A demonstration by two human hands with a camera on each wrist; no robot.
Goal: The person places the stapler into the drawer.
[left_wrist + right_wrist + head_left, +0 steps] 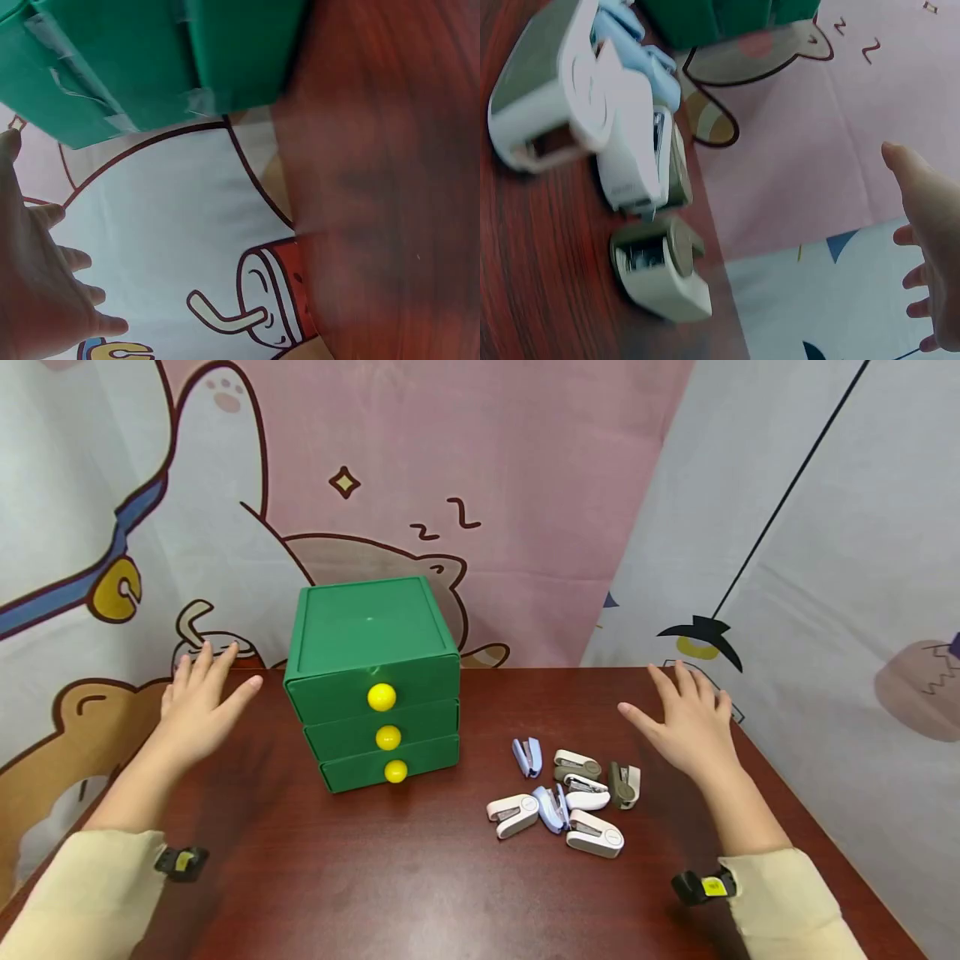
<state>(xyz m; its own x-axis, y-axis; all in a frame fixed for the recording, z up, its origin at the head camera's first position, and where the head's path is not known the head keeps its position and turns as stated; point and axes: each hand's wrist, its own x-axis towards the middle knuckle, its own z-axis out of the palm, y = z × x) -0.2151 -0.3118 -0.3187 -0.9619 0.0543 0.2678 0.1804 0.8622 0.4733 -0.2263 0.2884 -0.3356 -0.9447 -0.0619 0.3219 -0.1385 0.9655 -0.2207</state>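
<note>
A green three-drawer box (371,627) with round yellow knobs stands on the table, left of centre, its drawers closed. My left hand (197,714) is raised to the left of it, fingers spread, touching nothing. On the right, several small staplers (592,833) in white, blue and olive-grey lie in a loose cluster. My right hand (690,727) hovers beside the cluster with its fingers spread and holds nothing. In the right wrist view an olive and cream stapler (667,274) lies nearest to that hand. The left wrist view shows the box's taped side (142,67).
The dark red-brown table (420,877) runs back to a cartoon-printed curtain (555,510). The curtain also hangs along the left and right sides. Dark camera straps (705,887) sit at both wrists, by the cream sleeves.
</note>
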